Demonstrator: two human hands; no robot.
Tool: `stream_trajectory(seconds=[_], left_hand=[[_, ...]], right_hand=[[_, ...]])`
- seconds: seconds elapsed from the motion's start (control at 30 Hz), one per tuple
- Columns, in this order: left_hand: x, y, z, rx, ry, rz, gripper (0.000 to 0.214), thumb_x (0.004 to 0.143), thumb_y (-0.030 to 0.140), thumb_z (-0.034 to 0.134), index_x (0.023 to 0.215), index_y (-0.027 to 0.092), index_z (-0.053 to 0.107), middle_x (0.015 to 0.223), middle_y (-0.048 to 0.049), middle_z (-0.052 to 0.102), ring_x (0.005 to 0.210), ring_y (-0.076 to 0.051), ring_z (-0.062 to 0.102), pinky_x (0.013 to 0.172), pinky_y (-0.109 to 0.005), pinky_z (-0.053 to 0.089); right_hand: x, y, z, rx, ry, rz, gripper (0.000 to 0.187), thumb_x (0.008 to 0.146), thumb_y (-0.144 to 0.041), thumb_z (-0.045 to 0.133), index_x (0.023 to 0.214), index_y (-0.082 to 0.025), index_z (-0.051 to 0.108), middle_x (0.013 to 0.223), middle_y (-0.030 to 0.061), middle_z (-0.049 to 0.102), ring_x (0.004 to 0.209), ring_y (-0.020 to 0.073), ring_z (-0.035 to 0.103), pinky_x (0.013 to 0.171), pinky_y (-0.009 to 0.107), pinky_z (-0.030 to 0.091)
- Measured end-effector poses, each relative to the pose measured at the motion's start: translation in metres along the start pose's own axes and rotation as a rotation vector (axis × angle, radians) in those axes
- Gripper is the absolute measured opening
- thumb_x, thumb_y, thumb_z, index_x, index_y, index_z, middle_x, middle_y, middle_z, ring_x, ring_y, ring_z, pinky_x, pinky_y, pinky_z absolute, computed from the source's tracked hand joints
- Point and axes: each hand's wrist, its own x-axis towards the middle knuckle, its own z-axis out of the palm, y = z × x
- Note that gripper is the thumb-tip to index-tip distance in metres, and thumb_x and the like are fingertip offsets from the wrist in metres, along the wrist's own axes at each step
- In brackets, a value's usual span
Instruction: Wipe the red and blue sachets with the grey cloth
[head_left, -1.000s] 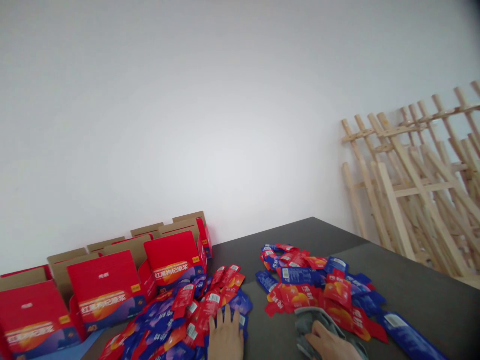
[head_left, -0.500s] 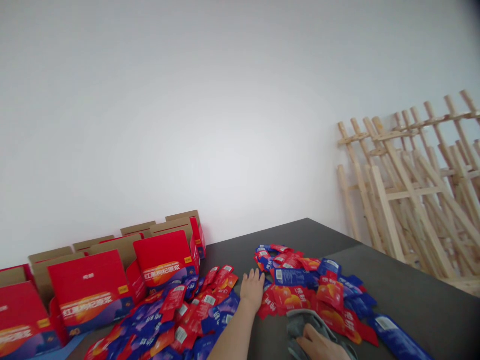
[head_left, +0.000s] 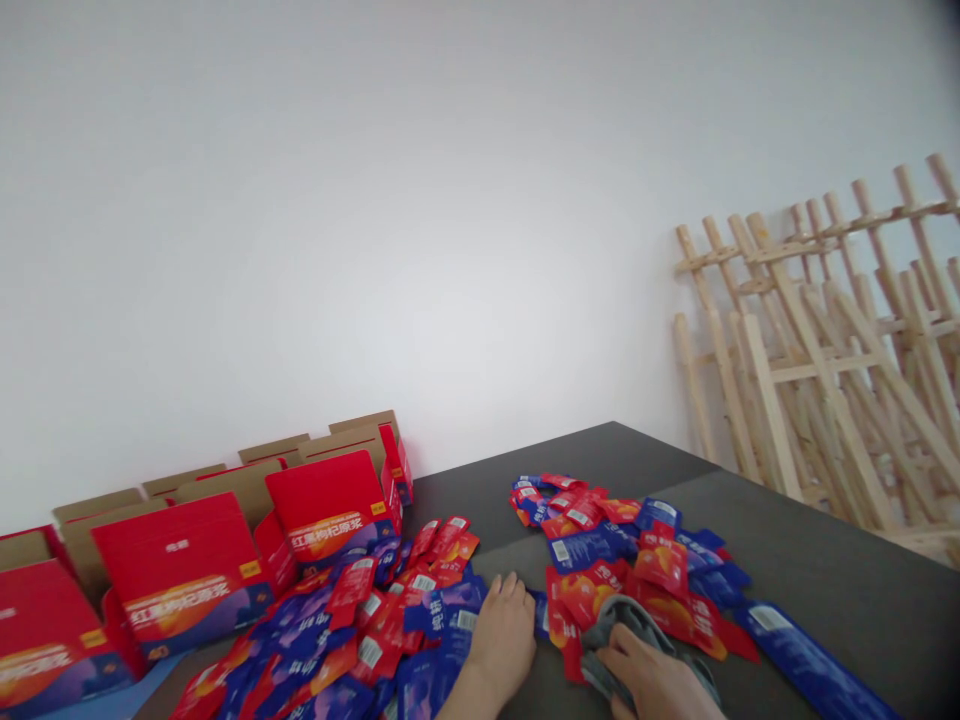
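Note:
My left hand [head_left: 504, 632] lies flat on the dark table [head_left: 825, 560], fingers stretched out, between two heaps of red and blue sachets. Its fingertips touch a blue sachet [head_left: 537, 612] at the edge of the right heap [head_left: 637, 550]. The left heap [head_left: 360, 630] spreads beside its wrist. My right hand [head_left: 654, 678] rests on a grey cloth [head_left: 624, 622] at the bottom edge, fingers curled over it and gripping the cloth. The cloth lies against the near side of the right heap.
A row of open red cartons [head_left: 187, 570] with brown flaps stands along the white wall at the left. Wooden frames [head_left: 825, 370] lean against the wall at the right, beyond the table's far edge. One long blue sachet [head_left: 802, 660] lies apart at the right.
My left hand reached forward to the right heap half a second ago and has now drawn back toward me with a blue sachet under its fingertips. My right hand stayed on the cloth.

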Motion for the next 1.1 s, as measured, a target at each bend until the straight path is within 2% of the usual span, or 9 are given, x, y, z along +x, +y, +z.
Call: stream_trajectory(seconds=[0.23, 0.37, 0.47, 0.6, 0.73, 0.83, 0.9, 1.0, 1.1], left_hand=[[-0.042, 0.033, 0.007, -0.048, -0.011, -0.012, 0.032, 0.089, 0.023, 0.054, 0.117, 0.01, 0.062, 0.128, -0.0166, 0.059, 0.124, -0.03, 0.051, 0.11, -0.047, 0.034], [-0.051, 0.046, 0.015, -0.047, -0.049, -0.003, 0.021, 0.091, 0.023, 0.055, 0.109, 0.017, 0.064, 0.105, -0.0101, 0.069, 0.101, -0.027, 0.064, 0.09, -0.04, 0.048], [-0.057, 0.05, 0.021, -0.101, -0.034, -0.018, 0.016, 0.091, 0.022, 0.054, 0.103, 0.02, 0.065, 0.091, -0.0087, 0.071, 0.086, -0.025, 0.067, 0.075, -0.032, 0.047], [-0.063, 0.047, 0.011, -0.464, -0.002, -0.147, 0.012, 0.088, 0.024, 0.055, 0.084, 0.021, 0.065, 0.079, -0.0019, 0.068, 0.076, -0.019, 0.064, 0.062, -0.026, 0.035], [-0.06, 0.042, 0.003, -0.885, -0.127, -0.282, 0.019, 0.082, 0.017, 0.056, 0.063, 0.018, 0.056, 0.058, 0.0055, 0.048, 0.063, -0.012, 0.051, 0.058, -0.023, 0.028], [-0.06, 0.042, 0.004, -1.07, -0.103, -0.296, 0.007, 0.075, 0.011, 0.057, 0.072, 0.018, 0.055, 0.062, 0.0072, 0.048, 0.063, -0.011, 0.048, 0.06, -0.022, 0.032], [-0.065, 0.042, 0.003, -1.051, -0.066, -0.272, 0.019, 0.068, 0.011, 0.064, 0.084, 0.018, 0.055, 0.073, 0.0057, 0.054, 0.07, -0.013, 0.051, 0.064, -0.022, 0.035], [-0.079, 0.037, 0.001, -0.828, -0.073, -0.271, 0.048, 0.059, 0.014, 0.073, 0.102, 0.019, 0.054, 0.102, -0.0017, 0.056, 0.087, -0.017, 0.054, 0.074, -0.025, 0.037], [-0.095, 0.03, 0.003, -0.729, -0.173, -0.251, 0.042, 0.065, 0.02, 0.073, 0.102, 0.022, 0.053, 0.107, -0.0017, 0.054, 0.084, -0.015, 0.055, 0.071, -0.024, 0.036]], right_hand=[[0.0, 0.003, -0.003, 0.052, -0.017, 0.055, 0.037, 0.079, -0.014, 0.045, 0.107, -0.025, 0.066, 0.11, 0.0067, 0.062, 0.093, 0.021, 0.065, 0.076, 0.029, 0.047], [-0.001, 0.004, -0.004, 0.075, 0.011, 0.108, 0.036, 0.084, -0.017, 0.041, 0.11, -0.026, 0.065, 0.111, 0.0072, 0.061, 0.092, 0.0208, 0.065, 0.074, 0.03, 0.047], [0.0, 0.005, -0.006, 0.108, 0.006, 0.127, 0.034, 0.083, -0.016, 0.041, 0.106, -0.026, 0.065, 0.111, 0.0071, 0.061, 0.091, 0.0213, 0.066, 0.075, 0.031, 0.047], [0.001, 0.009, -0.015, 0.216, 0.025, 0.117, 0.028, 0.086, -0.02, 0.038, 0.097, -0.023, 0.064, 0.108, 0.009, 0.061, 0.095, 0.0225, 0.064, 0.079, 0.033, 0.047], [-0.005, 0.0, -0.032, 0.266, 0.121, 0.073, 0.031, 0.091, -0.023, 0.036, 0.107, -0.023, 0.062, 0.114, 0.0091, 0.059, 0.1, 0.0211, 0.062, 0.083, 0.032, 0.047], [-0.014, -0.018, -0.037, 0.178, 0.026, -0.114, 0.039, 0.08, -0.015, 0.046, 0.114, -0.027, 0.062, 0.114, 0.0056, 0.059, 0.098, 0.0194, 0.062, 0.083, 0.03, 0.047], [-0.019, -0.029, -0.033, 0.093, -0.093, -0.177, 0.044, 0.072, -0.011, 0.05, 0.11, -0.028, 0.065, 0.109, 0.0046, 0.061, 0.096, 0.0202, 0.063, 0.079, 0.03, 0.048], [-0.022, -0.032, -0.021, -0.002, -0.16, -0.108, 0.043, 0.069, -0.009, 0.051, 0.107, -0.024, 0.066, 0.108, 0.0069, 0.062, 0.095, 0.0227, 0.065, 0.078, 0.032, 0.05], [-0.019, -0.026, -0.014, -0.059, -0.132, -0.048, 0.04, 0.07, -0.008, 0.05, 0.105, -0.02, 0.066, 0.108, 0.0083, 0.062, 0.091, 0.023, 0.066, 0.077, 0.034, 0.052]])
